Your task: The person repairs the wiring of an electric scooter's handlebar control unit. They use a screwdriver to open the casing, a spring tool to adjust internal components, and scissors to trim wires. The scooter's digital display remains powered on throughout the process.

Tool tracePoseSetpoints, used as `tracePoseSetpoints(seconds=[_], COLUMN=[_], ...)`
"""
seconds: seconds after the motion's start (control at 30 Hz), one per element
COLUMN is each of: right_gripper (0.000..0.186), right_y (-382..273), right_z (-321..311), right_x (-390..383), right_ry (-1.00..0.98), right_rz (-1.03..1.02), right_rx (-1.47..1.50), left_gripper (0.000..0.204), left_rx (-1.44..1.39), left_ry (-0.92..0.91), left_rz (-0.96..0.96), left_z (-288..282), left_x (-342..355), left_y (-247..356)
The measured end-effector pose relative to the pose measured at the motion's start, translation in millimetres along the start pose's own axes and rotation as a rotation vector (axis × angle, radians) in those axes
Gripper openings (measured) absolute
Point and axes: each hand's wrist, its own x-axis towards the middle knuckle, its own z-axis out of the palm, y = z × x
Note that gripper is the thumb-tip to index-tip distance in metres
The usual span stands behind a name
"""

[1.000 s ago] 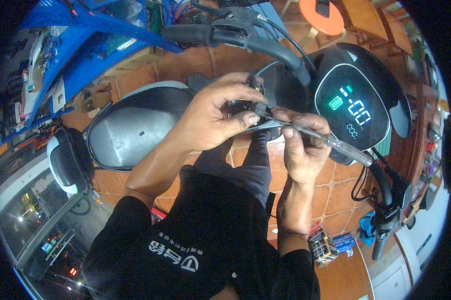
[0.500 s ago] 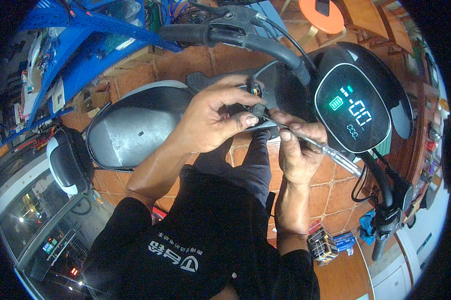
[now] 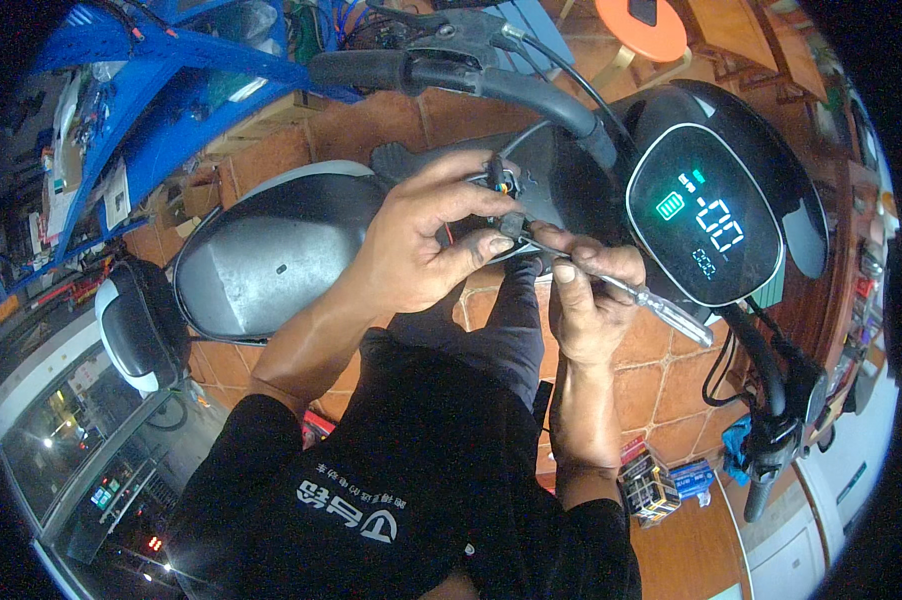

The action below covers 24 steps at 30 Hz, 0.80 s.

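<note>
Between the thumb and fingers of my left hand [image 3: 426,235] is a small dark wire connector [image 3: 512,224], with a few coloured wires [image 3: 508,186] beside it. A slim screwdriver with a clear handle [image 3: 676,316] is pinched in my right hand [image 3: 596,290]. Its thin shaft points left, and the tip meets or nearly meets the connector; the exact contact is too small to tell. Both hands are over the footwell of an electric scooter, between its black seat [image 3: 276,262] and its lit display [image 3: 706,215].
Black handlebar grips [image 3: 361,70] reach out beyond the display on both sides. Blue shelving [image 3: 171,95] stands at the far left, an orange stool [image 3: 643,28] at the far right. Small boxes [image 3: 651,490] sit on a wooden surface [image 3: 686,555] near my right elbow.
My right hand and the screwdriver have shifted slightly left, with the handle end a little lower. My left hand still grips the connector in nearly the same place.
</note>
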Motion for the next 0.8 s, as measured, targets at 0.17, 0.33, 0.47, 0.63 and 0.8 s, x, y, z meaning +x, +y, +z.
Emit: tracePoseSetpoints(seconds=[0.17, 0.33, 0.47, 0.63, 0.8], right_gripper=[0.021, 0.021, 0.021, 0.021, 0.020], right_y=[3.3, -1.0, -4.4, -3.8, -1.9], right_z=[4.4, 11.3, 20.0, 27.7, 28.5], right_x=[-0.7, 2.3, 3.6, 4.4, 6.6], right_ry=[0.035, 0.031, 0.033, 0.043, 0.007], right_rz=[-0.031, -0.091, -0.132, -0.227, -0.340], right_rx=[-0.001, -0.123, -0.204, -0.341, -0.491], left_gripper=[0.031, 0.030, 0.033, 0.035, 0.037], left_rx=[-0.100, -0.239, -0.336, -0.404, -0.439], left_ry=[0.029, 0.096, 0.084, 0.091, 0.089], left_rz=[-0.028, -0.104, -0.148, -0.176, -0.186], left_z=[2.6, 9.2, 6.8, 7.5, 7.2], left_x=[-0.3, -3.4, -2.4, -3.2, -2.8], left_y=[-4.6, -4.0, -3.4, -7.1, -7.3])
